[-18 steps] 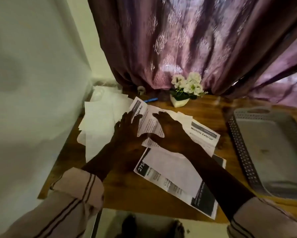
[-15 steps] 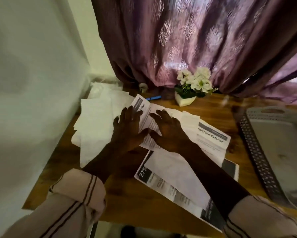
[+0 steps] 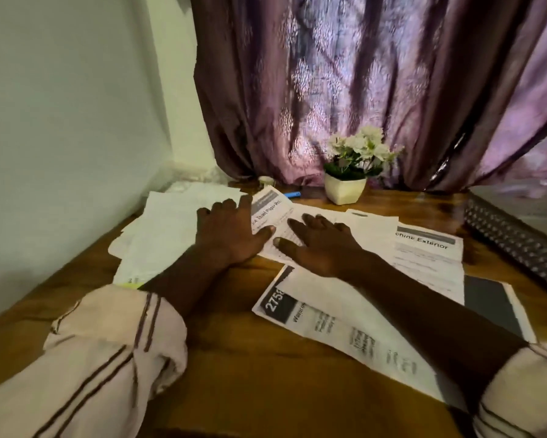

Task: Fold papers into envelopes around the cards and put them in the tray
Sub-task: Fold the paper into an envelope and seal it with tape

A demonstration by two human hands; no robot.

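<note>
Paper (image 3: 273, 213) is lying flat at the far middle of the table (image 3: 234, 358), overlapping other printed sheets (image 3: 424, 257). You are pressing it with both hands: left hand (image 3: 229, 237) at its left edge, right hand (image 3: 324, 249) on its middle, fingers straight and spread. Card possibly lying beneath; cannot tell. Keep your palms flat and work outward so the crease sets sharp. Tray (image 3: 512, 248) is sitting well apart on the right.

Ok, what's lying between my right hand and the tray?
Head view: overlapping printed sheets, including the Exterior sheet, lie between the right hand and the tray, then a strip of bare table.
</note>
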